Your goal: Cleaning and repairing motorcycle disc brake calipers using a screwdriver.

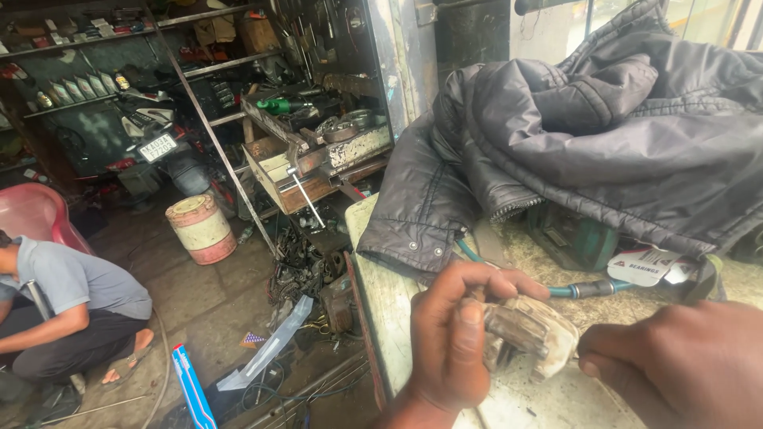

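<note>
Over the dirty bench (381, 310), the left hand (449, 338) has its grip clamped on a grimy metal part (528, 334). The right hand (683, 361) is just beside it, its grip closed, maybe on something thin. A dark jacket (588, 135) lies behind.

A worn, pale workbench (381, 302) carries a crumpled dark grey padded jacket (572, 135) across its far edge, with a teal hose (568, 291) just in front.

Daylight comes in at the upper right of the frame and falls softly on the jacket (604, 135); the shelves (119, 48) at upper left sit dim. My hands at the bottom edge are slightly blurred, and lines bend near the frame's edges.
</note>
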